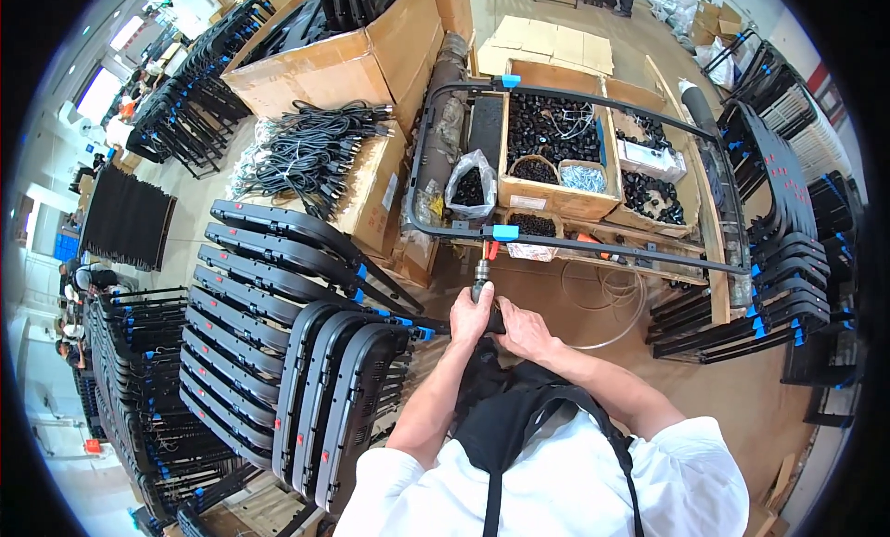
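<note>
My left hand (469, 316) is closed round the body of a power drill (482, 271), its thumb on top behind the metal chuck. My right hand (525, 329) wraps the drill from the other side, lower and further back; some of its fingers are hidden. The bit points away from me and meets the near bar of a black tubular frame (640, 254), just by a blue bracket (505, 233). Red shows beside the bit. That frame lies flat across the workbench, with a second blue bracket (511, 81) on its far bar.
Inside the frame stand a wooden parts box (556, 202) of black fittings and a plastic bag (471, 185) of small black parts. Black cables (306, 152) lie on a carton at left. Stacked black frames (246, 301) crowd my left; more frames (783, 259) stand at right.
</note>
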### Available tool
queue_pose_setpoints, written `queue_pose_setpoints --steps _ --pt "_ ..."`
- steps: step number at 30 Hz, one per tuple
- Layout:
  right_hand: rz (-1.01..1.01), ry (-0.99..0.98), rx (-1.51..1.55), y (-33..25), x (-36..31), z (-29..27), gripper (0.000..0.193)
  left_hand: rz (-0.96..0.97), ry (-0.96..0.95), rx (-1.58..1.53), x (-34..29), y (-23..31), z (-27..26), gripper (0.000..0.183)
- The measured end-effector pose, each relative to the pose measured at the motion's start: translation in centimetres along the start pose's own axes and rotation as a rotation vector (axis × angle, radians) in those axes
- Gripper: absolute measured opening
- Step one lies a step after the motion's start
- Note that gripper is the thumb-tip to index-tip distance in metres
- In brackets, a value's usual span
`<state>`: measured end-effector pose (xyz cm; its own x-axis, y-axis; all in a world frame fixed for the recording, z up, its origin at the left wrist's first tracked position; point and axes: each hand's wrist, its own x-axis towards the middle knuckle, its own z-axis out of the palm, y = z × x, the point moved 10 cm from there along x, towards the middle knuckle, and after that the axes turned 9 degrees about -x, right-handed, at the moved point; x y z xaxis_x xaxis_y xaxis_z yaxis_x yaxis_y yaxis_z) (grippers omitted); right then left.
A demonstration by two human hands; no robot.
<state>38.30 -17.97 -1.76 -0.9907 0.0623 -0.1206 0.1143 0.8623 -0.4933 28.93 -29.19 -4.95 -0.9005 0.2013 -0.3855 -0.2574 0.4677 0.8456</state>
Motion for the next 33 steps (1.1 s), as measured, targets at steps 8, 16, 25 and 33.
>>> queue_pose_setpoints --steps 8,16,25,33 --pt "0.037 -0.012 -0.035 0.1 0.5 -0.6 0.083 -0.007 -0.027 0.042 0.8 0.2 0.4 0.066" --pt "0.054 -0.032 -0.056 -0.1 1.2 -1.5 0.084 0.017 -0.023 0.068 1.7 0.6 0.6 0.066" --pt "-0.028 -0.012 -0.084 -1.1 1.5 -1.1 0.053 -0.002 -0.015 0.03 2.1 0.2 0.7 0.062" --pt "-0.05 -0.009 -0.05 -1.1 0.8 -0.5 0.052 -0.026 -0.042 0.003 1.2 -0.2 0.6 0.063"
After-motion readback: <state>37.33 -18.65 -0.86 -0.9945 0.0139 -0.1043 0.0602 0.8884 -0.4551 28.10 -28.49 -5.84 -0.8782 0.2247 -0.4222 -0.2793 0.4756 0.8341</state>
